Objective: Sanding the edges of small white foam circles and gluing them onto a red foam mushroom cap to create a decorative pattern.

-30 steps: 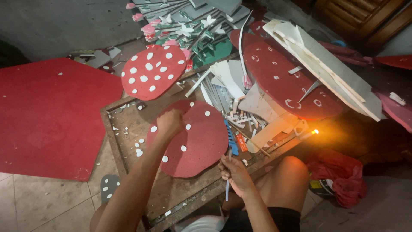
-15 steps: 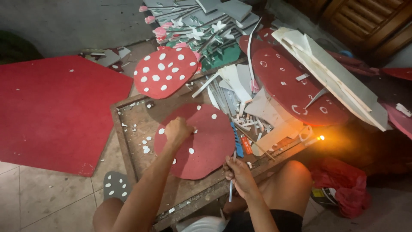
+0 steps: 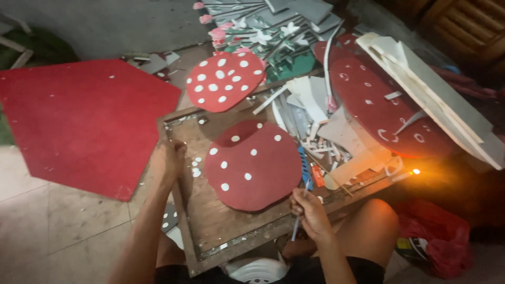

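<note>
nearest the camera, the person's bare knees frame a white round thing (image 3: 258, 271) on the floor, only partly in view. just above it the right hand (image 3: 310, 213) is closed around a thin stick-like tool (image 3: 300, 218), which points up toward the lower right edge of a red mushroom cap (image 3: 252, 165). that cap lies flat in the middle of a low wooden table (image 3: 210, 221) with a raised rim, and it carries a scatter of white dots, mostly on its upper left half. the left hand (image 3: 168, 160) rests at the table's left edge, fingers curled over the rim beside a few loose white dots (image 3: 195, 169); i cannot tell whether it grips anything small. by the right knee sits a crumpled red bag (image 3: 436, 239) with a small yellow and green package (image 3: 404, 244) just beside it.

along the cap's right edge lie a blue strip (image 3: 305, 167) and a small orange lighter (image 3: 317, 176), then a heap of white and grey foam scraps (image 3: 326, 126). a small glowing light (image 3: 415, 171) shines at the table's right corner.

farther off, a second dotted red cap (image 3: 223, 81) leans off the table's far edge. to the left a large flat red sheet (image 3: 79, 115) covers the floor. to the right a bigger dark red cap (image 3: 379, 105) lies under long pale boards (image 3: 436, 100). at the far end are grey panels with pink and white paper flowers (image 3: 247, 31).
</note>
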